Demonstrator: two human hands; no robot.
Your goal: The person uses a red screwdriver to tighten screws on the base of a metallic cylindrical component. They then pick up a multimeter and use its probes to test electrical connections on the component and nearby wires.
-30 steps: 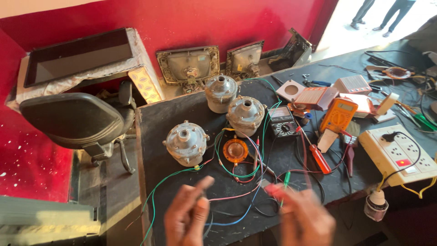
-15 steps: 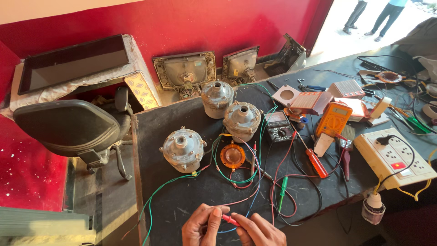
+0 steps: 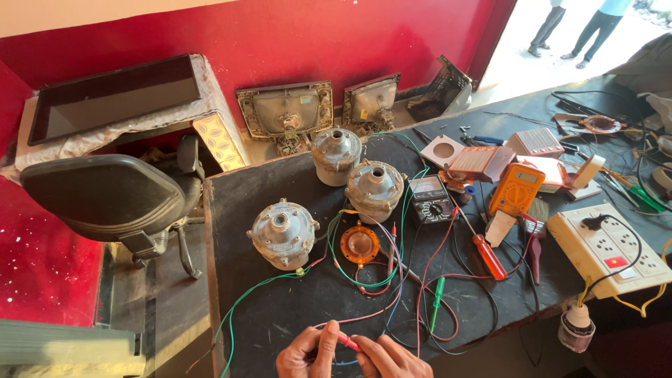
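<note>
Left hand (image 3: 308,355) and right hand (image 3: 392,358), six o'clock edge of the dark table (image 3: 280,315): fingertips pressed together, both pinching one red probe lead (image 3: 348,342) spanning the gap between them. Red wire trailing toward twelve o'clock, into the tangle round the orange diaphragm (image 3: 360,244). Three grey driver housings (image 3: 283,234) at ten to twelve o'clock, none under the probe (testing seemingly barely begun). Black analogue meter (image 3: 430,199) at one o'clock, well apart. Green probe (image 3: 437,294) lying loose, two o'clock.

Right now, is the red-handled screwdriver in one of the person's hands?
No. The red-handled screwdriver lies on the dark table, apart from both hands, which pinch a thin red wire at the table's near edge.
</note>
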